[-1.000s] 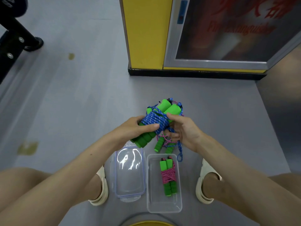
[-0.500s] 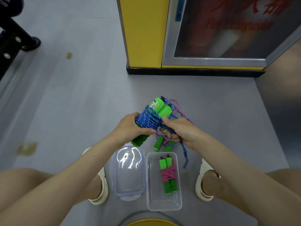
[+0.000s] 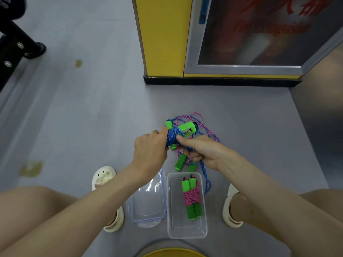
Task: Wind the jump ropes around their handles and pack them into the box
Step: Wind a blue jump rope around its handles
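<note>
1. Head view: we saw the left hand (image 3: 150, 151) curled round a pair of green foam handles (image 3: 187, 127) wrapped in a blue braided jump rope (image 3: 172, 138), held above the grey floor (image 3: 92, 108).
2. The right hand (image 3: 202, 151) pinched the blue cord beside the wraps, its lower fingers curled over the strand. The loose blue tail (image 3: 207, 178) hung from it past the box's right wall.
3. A pink speckled jump rope (image 3: 197, 115) lay unwound on the floor beneath both hands, its two green grips (image 3: 181, 161) just beyond the box.
4. The clear rectangular plastic box (image 3: 187, 236) stood open on the floor, holding a wound pink rope bundle (image 3: 192, 198) that lay lengthwise.
5. The clear plastic lid (image 3: 148, 204) lay just left of the box; we could not tell whether they touched.
</note>
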`<state>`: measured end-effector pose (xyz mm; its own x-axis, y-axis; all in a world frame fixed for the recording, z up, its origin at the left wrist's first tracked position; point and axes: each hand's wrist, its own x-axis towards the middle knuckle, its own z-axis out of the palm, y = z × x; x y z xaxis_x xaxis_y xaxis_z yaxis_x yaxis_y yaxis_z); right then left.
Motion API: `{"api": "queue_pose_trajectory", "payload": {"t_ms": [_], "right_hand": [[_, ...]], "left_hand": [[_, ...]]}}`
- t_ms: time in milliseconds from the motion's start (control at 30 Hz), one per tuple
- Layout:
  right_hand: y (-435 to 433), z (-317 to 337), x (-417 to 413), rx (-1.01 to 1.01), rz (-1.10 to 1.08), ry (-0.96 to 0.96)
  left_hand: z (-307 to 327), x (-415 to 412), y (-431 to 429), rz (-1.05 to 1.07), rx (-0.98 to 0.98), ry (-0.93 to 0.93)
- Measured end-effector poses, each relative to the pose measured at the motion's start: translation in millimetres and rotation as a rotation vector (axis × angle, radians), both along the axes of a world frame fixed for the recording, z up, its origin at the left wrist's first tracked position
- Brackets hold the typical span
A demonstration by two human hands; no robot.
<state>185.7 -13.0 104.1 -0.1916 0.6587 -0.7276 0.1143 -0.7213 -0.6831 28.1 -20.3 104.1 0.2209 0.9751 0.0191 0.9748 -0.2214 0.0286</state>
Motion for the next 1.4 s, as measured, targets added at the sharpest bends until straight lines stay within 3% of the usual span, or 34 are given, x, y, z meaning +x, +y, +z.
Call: {"api": "queue_pose_trajectory", "payload": {"t_ms": [100,267,333,433,533,633,800,900,1067,1167,1267,1400], "right_hand": [[0,-1,-1,-0.023,-0.061,-0.005],[1,-1,3,0.013,-0.124,-0.022],[2,-1,6,0.042,-0.140,-0.036],[4,-1,10,0.074,-0.170,-0.013],[3,3,13,0.108,-0.133,0.051],[0,7,12,0.148,-0.065,0.127],[1,7,12,0.162,-0.085,0.253],[3,8,13,0.165,-0.087,0.224],[1,2,10,0.125,-0.099,-0.011],[-3,0,9,0.120,0.023,-0.221],[-6,0,6,0.111,0.085,-0.304],[-5,0,3,0.086,0.059,-0.311]], "left_hand": [[-9,0,-5,-0.083,0.115,0.121],[-19,-4,-1,-0.188,0.231,0.009],[-14,-2,-2,-0.156,0.079,-0.177],[-2,-2,5,0.032,-0.314,-0.485],[5,-9,17,0.260,-0.646,-0.899],[9,-17,19,0.334,-0.910,-1.029],[13,-24,13,0.268,-1.174,-1.344],[14,-22,14,0.293,-1.188,-1.455],[5,-17,16,0.384,-0.918,-1.321],[-3,-16,17,0.280,-0.688,-0.977],[-6,-13,15,0.166,-0.511,-0.601],[-3,-3,11,0.132,-0.377,-0.445]]}}
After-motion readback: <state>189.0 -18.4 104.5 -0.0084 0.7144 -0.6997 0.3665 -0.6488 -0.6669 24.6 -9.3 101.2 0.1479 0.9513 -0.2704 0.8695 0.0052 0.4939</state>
